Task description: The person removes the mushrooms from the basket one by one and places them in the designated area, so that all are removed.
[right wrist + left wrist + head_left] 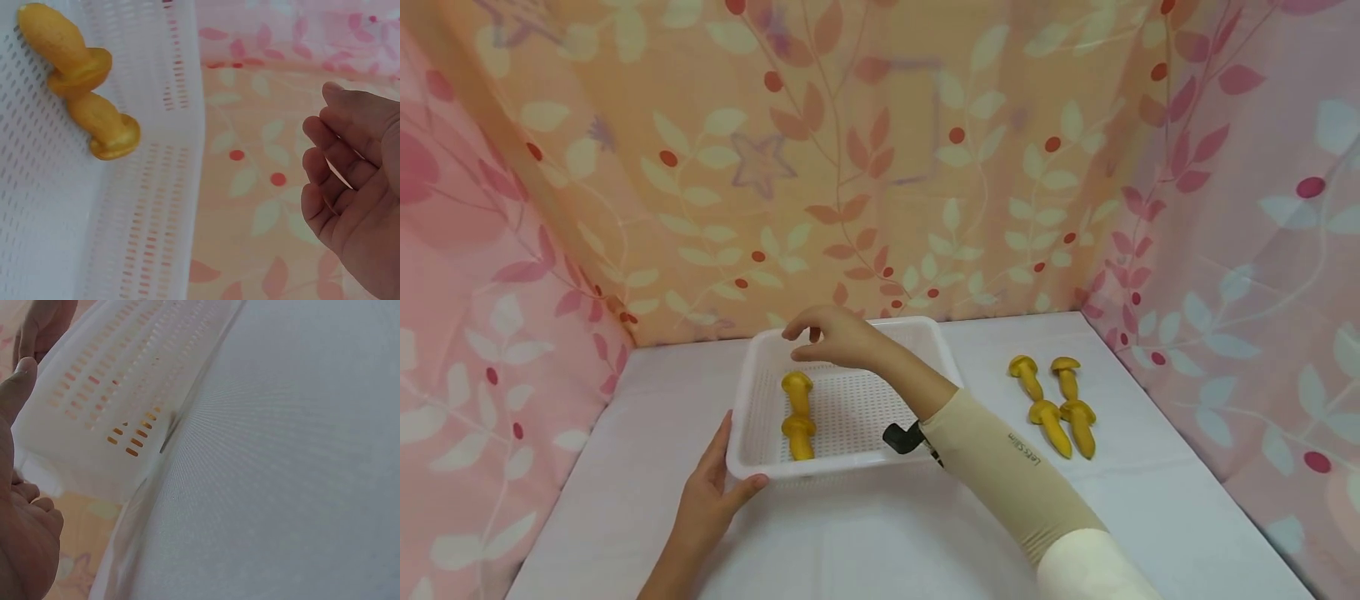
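A white perforated plastic basket (842, 468) stands on the table. Two yellow toy mushrooms lie inside along its left side: one mushroom (797, 393) behind, the other (800, 437) in front. My left hand (703, 500) holds the basket's front left corner, thumb at the front rim and fingers along the left wall. My right hand (838, 337) hovers over the back left part of the basket, fingers loosely bent, nothing in them. In the right wrist view that hand (359, 181) is apart from the mushrooms (103, 128).
Several more yellow mushrooms (1052, 421) lie in two columns on the white tabletop (1135, 450), right of the basket. A floral curtain (880, 167) encloses the table at the back and both sides. A black wrist camera (904, 437) juts out under the right forearm.
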`<state>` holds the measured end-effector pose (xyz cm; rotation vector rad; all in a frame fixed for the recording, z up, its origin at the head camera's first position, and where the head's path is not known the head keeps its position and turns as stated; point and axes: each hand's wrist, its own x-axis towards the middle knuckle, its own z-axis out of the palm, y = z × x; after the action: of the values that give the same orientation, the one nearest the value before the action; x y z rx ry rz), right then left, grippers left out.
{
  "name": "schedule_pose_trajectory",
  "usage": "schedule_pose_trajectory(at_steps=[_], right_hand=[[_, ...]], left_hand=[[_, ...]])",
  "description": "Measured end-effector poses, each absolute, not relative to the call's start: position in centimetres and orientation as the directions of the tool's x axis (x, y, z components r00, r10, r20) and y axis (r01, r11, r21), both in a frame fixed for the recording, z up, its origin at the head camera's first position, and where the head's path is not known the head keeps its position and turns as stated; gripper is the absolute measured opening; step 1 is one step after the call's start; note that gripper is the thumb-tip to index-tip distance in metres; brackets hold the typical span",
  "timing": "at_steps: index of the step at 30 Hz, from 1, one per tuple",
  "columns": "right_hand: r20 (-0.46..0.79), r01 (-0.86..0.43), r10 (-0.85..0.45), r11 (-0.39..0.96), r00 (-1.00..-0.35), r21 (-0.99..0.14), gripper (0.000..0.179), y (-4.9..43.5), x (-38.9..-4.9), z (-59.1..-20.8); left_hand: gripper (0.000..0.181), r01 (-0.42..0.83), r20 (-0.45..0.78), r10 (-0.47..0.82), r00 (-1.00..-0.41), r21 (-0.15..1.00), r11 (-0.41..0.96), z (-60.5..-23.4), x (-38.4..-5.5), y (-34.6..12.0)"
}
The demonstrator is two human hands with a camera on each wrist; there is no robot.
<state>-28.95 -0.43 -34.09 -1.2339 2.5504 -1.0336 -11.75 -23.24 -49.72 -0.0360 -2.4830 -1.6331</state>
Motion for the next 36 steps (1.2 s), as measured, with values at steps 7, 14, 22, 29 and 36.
schedule_pose_trajectory(at_steps=[7, 14, 22, 29, 36], right_hand=[[0.255, -0.666, -0.695, 0.415, -0.672, -0.62, 0.03, 3.1, -26.9, -33.1], [0.347, -0.694, -0.64, 0.429, -0.685, -0.578, 0.03, 6.8, -24.5, -32.9], [0.447, -0.728, -0.59, 0.421, -0.673, -0.541, 0.032, 11.0, -21.8, -33.5], [0.528, -0.754, -0.54, 0.425, -0.656, -0.501, 0.034, 14.0, -21.4, -35.2], [0.564, -0.751, -0.498, 0.461, -0.659, -0.472, 0.039, 17.1, -20.4, -36.3]], left_hand=[[0.101, 0.137, 0.176, -0.071, -0.982, 0.916, 0.377, -49.8, -11.7, -23.2], [0.101, 0.128, 0.168, -0.071, -0.983, 0.914, 0.386, -49.8, -11.5, -23.2], [0.102, 0.102, 0.152, -0.081, -0.985, 0.895, 0.434, -49.8, -11.5, -23.5], [0.1, 0.116, 0.168, -0.076, -0.983, 0.884, 0.453, -50.0, -11.9, -23.5], [0.101, 0.11, 0.161, -0.08, -0.984, 0.891, 0.441, -50.1, -11.8, -23.3]])
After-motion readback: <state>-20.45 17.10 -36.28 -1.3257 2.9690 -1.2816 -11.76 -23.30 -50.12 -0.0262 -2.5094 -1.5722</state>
